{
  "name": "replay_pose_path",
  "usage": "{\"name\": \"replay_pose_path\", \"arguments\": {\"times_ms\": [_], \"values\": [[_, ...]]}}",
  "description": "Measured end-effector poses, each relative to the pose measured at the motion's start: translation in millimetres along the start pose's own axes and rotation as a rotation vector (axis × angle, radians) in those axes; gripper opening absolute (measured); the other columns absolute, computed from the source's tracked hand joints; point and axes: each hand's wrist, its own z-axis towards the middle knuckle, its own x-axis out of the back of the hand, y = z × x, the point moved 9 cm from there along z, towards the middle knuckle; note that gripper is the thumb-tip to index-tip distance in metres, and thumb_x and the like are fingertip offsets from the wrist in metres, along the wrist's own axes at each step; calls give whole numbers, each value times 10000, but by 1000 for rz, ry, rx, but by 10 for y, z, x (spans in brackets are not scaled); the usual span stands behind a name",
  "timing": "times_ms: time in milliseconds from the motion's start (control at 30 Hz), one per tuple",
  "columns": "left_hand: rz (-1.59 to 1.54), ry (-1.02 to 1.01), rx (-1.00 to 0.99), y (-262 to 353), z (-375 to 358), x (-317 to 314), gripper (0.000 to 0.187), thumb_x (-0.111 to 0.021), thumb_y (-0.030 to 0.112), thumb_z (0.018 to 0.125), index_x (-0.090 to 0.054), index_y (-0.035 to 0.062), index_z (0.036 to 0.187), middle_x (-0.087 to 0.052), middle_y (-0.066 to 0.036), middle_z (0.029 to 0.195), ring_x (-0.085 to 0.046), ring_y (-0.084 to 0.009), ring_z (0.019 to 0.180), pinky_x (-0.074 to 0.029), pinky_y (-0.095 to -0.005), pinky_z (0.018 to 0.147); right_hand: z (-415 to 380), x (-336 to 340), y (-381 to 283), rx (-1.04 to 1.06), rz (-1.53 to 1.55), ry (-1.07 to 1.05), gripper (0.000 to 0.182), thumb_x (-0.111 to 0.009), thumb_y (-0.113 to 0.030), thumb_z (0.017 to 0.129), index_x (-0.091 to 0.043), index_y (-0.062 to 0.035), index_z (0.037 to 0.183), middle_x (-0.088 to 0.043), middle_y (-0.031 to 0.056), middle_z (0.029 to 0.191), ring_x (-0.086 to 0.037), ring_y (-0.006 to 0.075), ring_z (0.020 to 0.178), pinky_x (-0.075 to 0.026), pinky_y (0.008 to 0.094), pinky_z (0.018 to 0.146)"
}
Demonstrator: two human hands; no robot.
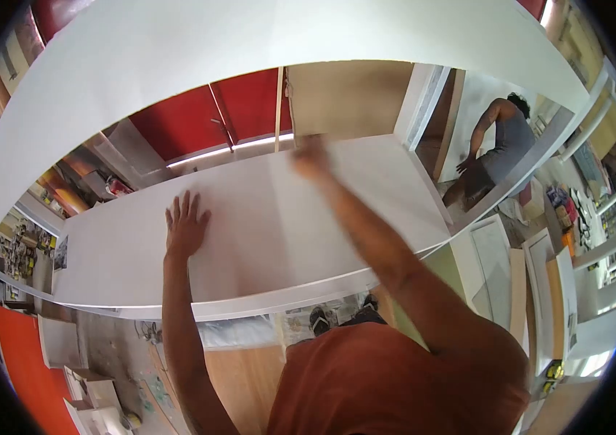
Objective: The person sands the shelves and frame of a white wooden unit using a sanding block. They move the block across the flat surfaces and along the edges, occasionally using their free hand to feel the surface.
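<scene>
Looking down through the head camera: a large flat white rectangular panel (271, 217) lies horizontally in front of the person, spanning most of the view from left to right.

Left hand (184, 226): open, fingers spread, palm flat on the top face of the panel, left of its middle.

Right hand (313, 158): stretched further out, at the far edge of the panel. Motion-blurred; cannot tell whether it is open or closed, or whether it grips the edge.

A second large curved-looking white board (250, 43) fills the upper part of the view, above the panel.

Background: glossy red cabinet doors (206, 119) behind the far edge. Another person in a grey top (500, 148) bends over at upper right, well apart from the panel. White framed door pieces (493, 264) lie on the floor at right.
</scene>
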Motion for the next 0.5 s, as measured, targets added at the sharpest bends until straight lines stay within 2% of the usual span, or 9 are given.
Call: {"name": "replay_pose_path", "arguments": {"times_ms": [67, 100, 167, 200, 267, 333, 400, 467, 500], "values": [[-8, 16, 5, -51, 216, -82, 631, -405, 501, 1074, -355, 156, 1600, -284, -119, 1681, -227, -380, 1554, -155, -581, 1257, -134, -651, -1036, 180, 200, -252, 714, -526, -396, 1006, -350, 22, 1558, -289, 266, 1639, -234, 394, 1546, -196, 455, 1278], [-57, -5, 0, -56, 286, -62, 634, -414, 511, 1069, -361, 166, 1598, -288, -112, 1681, -230, -368, 1556, -158, -577, 1258, -240, -659, -1035, 182, 200, -263, 714, -526, -396, 1006, -350, 22, 1558, -289, 266, 1639, -234, 394, 1546, -196, 455, 1278], [-134, 32, -9, -354, 450, -143, 632, -426, 538, 1058, -390, 199, 1590, -298, -100, 1681, -248, -339, 1555, -180, -557, 1257, -579, -427, -1401, 729, -35, -267, 731, -502, -474, 1031, -346, -2, 1568, -292, 249, 1644, -216, 379, 1556, -188, 445, 1282], [-79, 38, 91, -546, 451, -120, 633, -424, 543, 1056, -401, 198, 1586, -305, -108, 1677, -256, -339, 1552, -193, -545, 1254, -601, -166, -1027, 663, 67, -384, 748, -470, -534, 1045, -342, -23, 1576, -289, 239, 1649, -198, 367, 1564, -166, 441, 1287], [-112, 71, 208, -960, 380, -123, 648, -429, 557, 1049, -397, 202, 1590, -304, -105, 1680, -257, -340, 1552, -192, -549, 1254, -324, 245, 166, 379, -12, -235, 746, -484, -516, 1043, -338, -14, 1576, -275, 242, 1655, -185, 377, 1565, -162, 463, 1283], [-121, 77, 236, -1026, 389, -153, 661, -419, 568, 1045, -391, 200, 1593, -301, -104, 1682, -244, -337, 1558, -176, -551, 1260, -33, 535, 1419, 316, -268, -124, 704, -450, -453, 1065, -327, 21, 1570, -258, 250, 1661, -190, 393, 1560, -167, 475, 1273], [-55, 84, 305, -946, 356, -132, 663, -403, 560, 1047, -381, 191, 1597, -288, -101, 1687, -226, -331, 1566, -151, -549, 1268, -137, 1041, 1615, -95, -320, -78, 648, -390, -423, 1072, -404, 39, 1526, -326, 278, 1621, -265, 409, 1534, -185, 507, 1267], [-52, 53, 326, -929, 356, -162, 666, -392, 547, 1049, -366, 177, 1603, -284, -102, 1689, -212, -324, 1571, -129, -548, 1273, -21, 793, 1508, -232, -470, 57, 627, -358, -390, 1070, -407, 41, 1522, -328, 263, 1627, -254, 420, 1537, -180, 520, 1269], [-44, 48, 321, -907, 350, -164, 667, -392, 543, 1049, -364, 174, 1604, -279, -101, 1691, -207, -321, 1573, -125, -548, 1273, -12, 664, 989, -242, -274, -183, 632, -395, -361, 1047, -390, 46, 1530, -314, 246, 1641, -229, 399, 1551, -145, 503, 1282]]}}
